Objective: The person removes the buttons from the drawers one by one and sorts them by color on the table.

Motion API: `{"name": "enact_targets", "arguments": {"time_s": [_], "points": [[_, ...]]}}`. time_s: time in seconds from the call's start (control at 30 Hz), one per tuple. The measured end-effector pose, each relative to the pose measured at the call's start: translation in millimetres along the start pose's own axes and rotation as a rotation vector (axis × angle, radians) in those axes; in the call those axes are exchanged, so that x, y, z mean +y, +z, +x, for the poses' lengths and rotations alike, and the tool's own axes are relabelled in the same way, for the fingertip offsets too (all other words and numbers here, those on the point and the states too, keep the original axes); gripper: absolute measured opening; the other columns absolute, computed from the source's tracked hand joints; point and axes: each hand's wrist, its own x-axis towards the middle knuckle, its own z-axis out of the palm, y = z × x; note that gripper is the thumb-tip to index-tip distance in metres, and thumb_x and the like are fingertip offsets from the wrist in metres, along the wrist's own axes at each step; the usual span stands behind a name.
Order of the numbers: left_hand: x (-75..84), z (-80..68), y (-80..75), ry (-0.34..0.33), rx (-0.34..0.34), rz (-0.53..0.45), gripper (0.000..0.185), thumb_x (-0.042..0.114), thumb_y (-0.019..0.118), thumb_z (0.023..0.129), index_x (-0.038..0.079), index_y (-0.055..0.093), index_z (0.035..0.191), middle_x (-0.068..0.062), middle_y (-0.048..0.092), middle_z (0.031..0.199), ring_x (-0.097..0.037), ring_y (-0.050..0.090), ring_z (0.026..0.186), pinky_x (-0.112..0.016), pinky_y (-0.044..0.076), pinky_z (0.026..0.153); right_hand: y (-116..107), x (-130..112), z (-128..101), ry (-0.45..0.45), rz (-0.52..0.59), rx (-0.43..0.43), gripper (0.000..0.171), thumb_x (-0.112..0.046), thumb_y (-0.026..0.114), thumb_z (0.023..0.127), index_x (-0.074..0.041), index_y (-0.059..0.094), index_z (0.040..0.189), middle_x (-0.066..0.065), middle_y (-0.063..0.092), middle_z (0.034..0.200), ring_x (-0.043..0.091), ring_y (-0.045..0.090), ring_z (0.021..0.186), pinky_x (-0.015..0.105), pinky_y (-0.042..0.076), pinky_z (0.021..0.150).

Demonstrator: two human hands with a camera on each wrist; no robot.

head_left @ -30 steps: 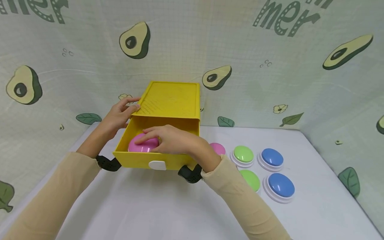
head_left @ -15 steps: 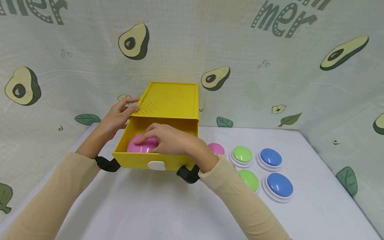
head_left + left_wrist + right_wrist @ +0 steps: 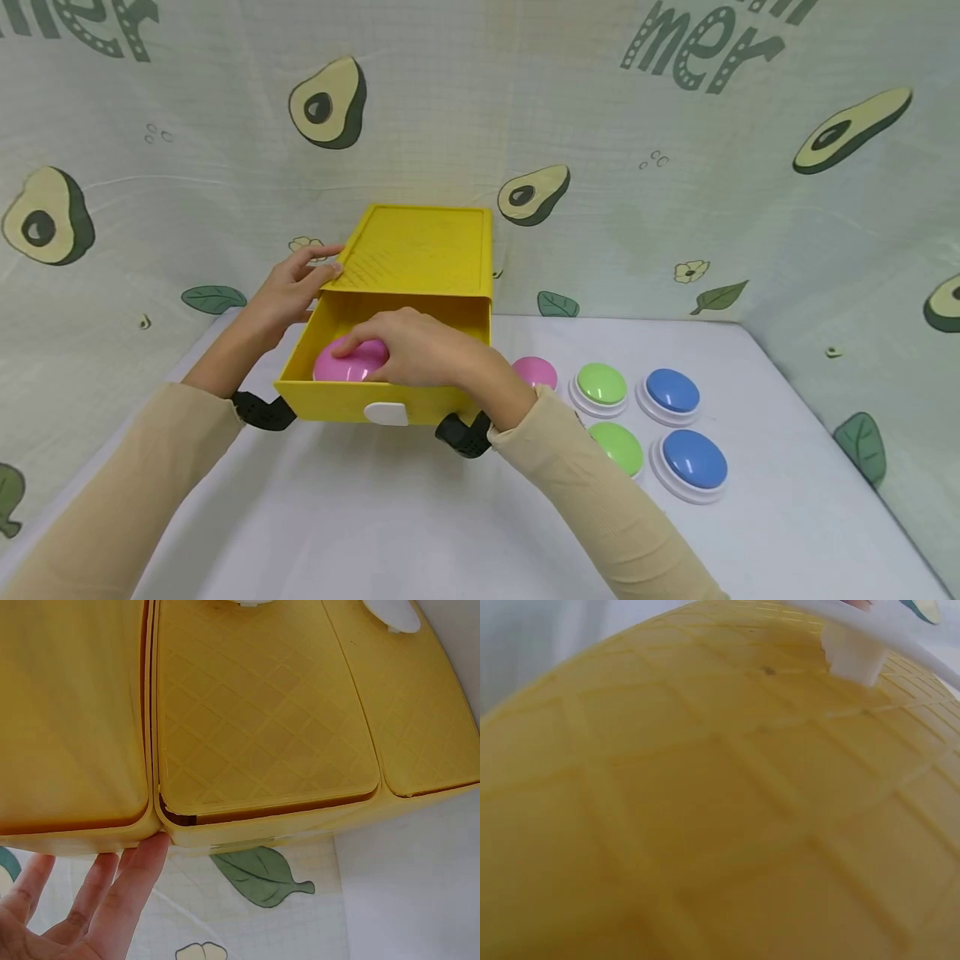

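Observation:
A yellow drawer cabinet (image 3: 420,250) stands at the back of the table in the head view, its top drawer (image 3: 318,402) pulled out. In the drawer's left front part sits a pink domed button (image 3: 348,362). My right hand (image 3: 420,346) reaches in over the drawer front and grips this button from the right; its base is hidden. My left hand (image 3: 288,292) touches the cabinet's left side near the top edge. In the left wrist view, the extended fingers (image 3: 127,896) press against the cabinet's edge. The right wrist view holds mostly the patterned yellow drawer front (image 3: 705,787) and its white knob (image 3: 855,656).
Right of the cabinet, on the white table (image 3: 360,517), are another pink button (image 3: 536,372), two green buttons (image 3: 602,383) and two blue buttons (image 3: 695,459), with white bases visible on several. My right forearm partly covers the near green button. A patterned cloth (image 3: 600,100) hangs behind.
My right fingers have drawn in slightly and bunched closer on the pink button. The head view has shifted a little; my left hand keeps its place on the cabinet.

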Motion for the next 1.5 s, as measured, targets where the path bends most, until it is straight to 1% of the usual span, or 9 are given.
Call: {"name": "enact_targets", "arguments": {"time_s": [0.4,0.63,0.77,0.97,1.13,1.3,1.5], "points": [[-0.1,-0.1,0.8,-0.014,0.002,0.017,0.057,0.042,0.04,0.097,0.023,0.023,0.148,-0.023,0.031,0.146,-0.041,0.035,0.129,-0.065,0.033,0.099,1.3,-3.4,0.2,0.036,-0.06,0.035,0.041,-0.03,0.066,0.086,-0.026,0.059,0.126,-0.01,0.061,0.12,0.005,0.051,0.105,0.018,0.041,0.093],[0.0,-0.3,0.8,-0.017,0.004,0.018,0.058,0.043,0.041,0.097,0.023,0.023,0.148,-0.024,0.03,0.146,-0.042,0.034,0.129,-0.067,0.031,0.099,2.4,-4.3,-1.0,0.036,-0.074,0.063,0.041,-0.031,0.064,0.087,-0.024,0.058,0.127,-0.009,0.063,0.116,0.005,0.053,0.094,0.016,0.043,0.082],[-1.0,0.3,0.7,-0.017,0.005,0.023,0.058,0.043,0.041,0.097,0.023,0.023,0.148,-0.023,0.03,0.147,-0.043,0.033,0.131,-0.068,0.03,0.099,3.3,-4.9,-2.0,0.051,-0.081,0.07,0.043,-0.035,0.063,0.087,-0.023,0.056,0.128,-0.007,0.062,0.114,0.005,0.053,0.094,0.016,0.044,0.081],[-1.1,0.2,1.0,-0.012,0.006,0.029,0.057,0.043,0.04,0.097,0.023,0.023,0.148,-0.024,0.03,0.147,-0.043,0.032,0.131,-0.068,0.03,0.098,3.9,-6.9,-2.6,0.056,-0.12,0.105,0.042,-0.04,0.062,0.087,-0.021,0.058,0.124,-0.006,0.062,0.11,0.006,0.052,0.093,0.016,0.044,0.079],[-0.4,0.0,1.0,-0.014,0.01,0.032,0.057,0.044,0.04,0.097,0.024,0.023,0.148,-0.023,0.029,0.147,-0.043,0.032,0.131,-0.067,0.031,0.099,4.0,-8.2,-3.0,0.074,-0.155,0.144,0.04,-0.042,0.063,0.085,-0.022,0.06,0.12,-0.007,0.062,0.107,0.007,0.052,0.093,0.016,0.044,0.08],[-1.0,0.6,0.2,-0.013,0.009,0.031,0.057,0.043,0.04,0.097,0.024,0.023,0.148,-0.023,0.029,0.147,-0.042,0.033,0.13,-0.065,0.033,0.1,4.5,-9.1,-2.9,0.11,-0.187,0.171,0.039,-0.045,0.063,0.084,-0.025,0.062,0.118,-0.008,0.062,0.103,0.007,0.051,0.091,0.018,0.042,0.077],[-2.3,1.7,-0.3,-0.024,0.005,0.023,0.057,0.043,0.04,0.097,0.024,0.022,0.148,-0.023,0.029,0.147,-0.042,0.033,0.13,-0.066,0.031,0.1,4.4,-9.7,-4.3,0.122,-0.208,0.196,0.035,-0.045,0.064,0.084,-0.025,0.064,0.113,-0.009,0.063,0.1,0.008,0.05,0.091,0.02,0.041,0.077]]}}
